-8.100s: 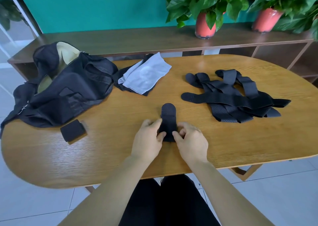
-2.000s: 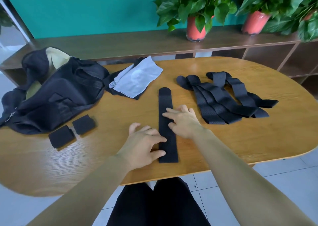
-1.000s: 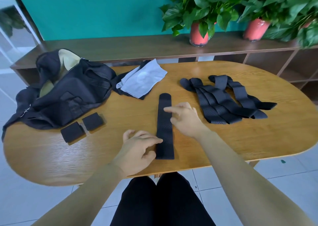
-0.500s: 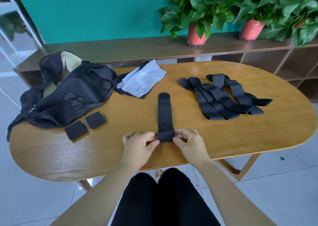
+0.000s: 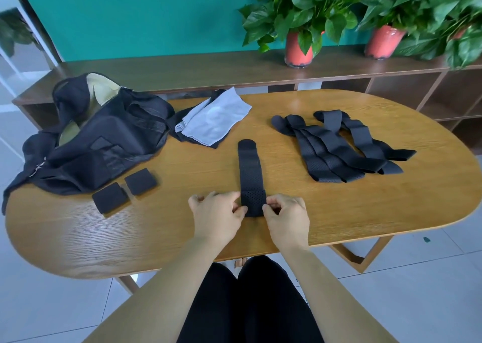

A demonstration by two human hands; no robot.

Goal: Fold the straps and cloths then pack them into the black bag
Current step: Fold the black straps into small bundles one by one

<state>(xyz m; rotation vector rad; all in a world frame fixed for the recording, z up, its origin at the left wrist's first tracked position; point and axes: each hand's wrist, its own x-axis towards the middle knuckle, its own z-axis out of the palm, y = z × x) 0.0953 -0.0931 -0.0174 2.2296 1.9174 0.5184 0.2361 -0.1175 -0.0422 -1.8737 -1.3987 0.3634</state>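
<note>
Both hands' fingers pinch the black strap's folded near end.

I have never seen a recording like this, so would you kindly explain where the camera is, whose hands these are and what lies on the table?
There is no machine here: a person works with bare hands, and the single picture comes from a camera worn on the head, looking down. The left hand and right hand each pinch the near end of a black strap, which is turned over on itself there; the rest lies flat on the wooden table. To the left lies the open black bag, with two small folded straps beside it. Behind is a grey cloth on a dark cloth, and to the right a pile of unfolded straps.
</note>
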